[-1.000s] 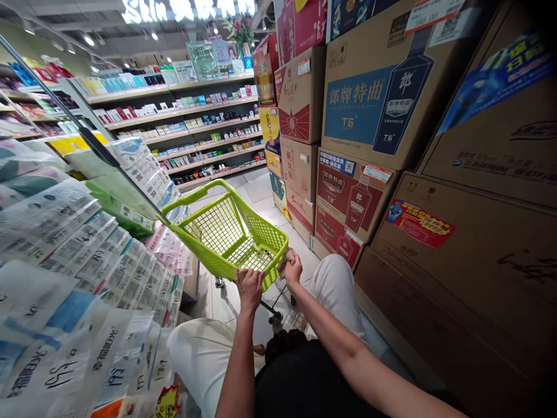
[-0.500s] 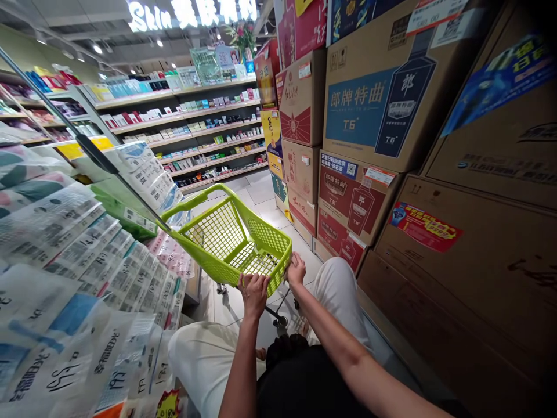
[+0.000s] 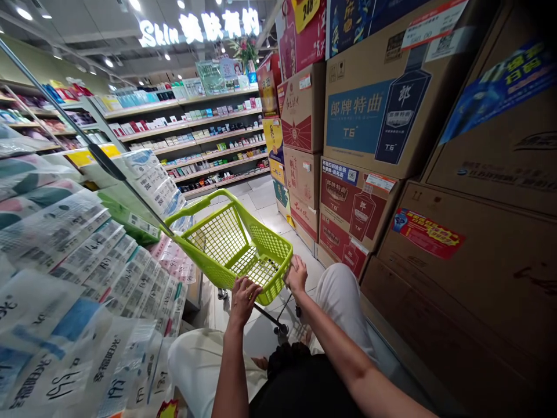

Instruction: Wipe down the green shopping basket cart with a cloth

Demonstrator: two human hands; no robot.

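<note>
In front of me stands a small shopping cart with a lime-green lattice basket. My left hand has its fingers bent over the near left rim of the basket. At the near right corner, my right hand is closed on the basket's edge; its fingertips are partly hidden. A thin metal rod with a black sleeve slants from the upper left down to the basket's left corner. Below the basket, a dark leg ends in a caster wheel near my feet.
Stacked plastic-wrapped packs with handwritten prices rise on the left. Cardboard cartons are piled high on the right. Shelves of small boxed goods stand beyond the tiled floor, under a lit sign.
My left hand has shifted a little left along the basket rim. The right hand stays at its corner. The view has tilted up slightly, so the surroundings sit lower.
</note>
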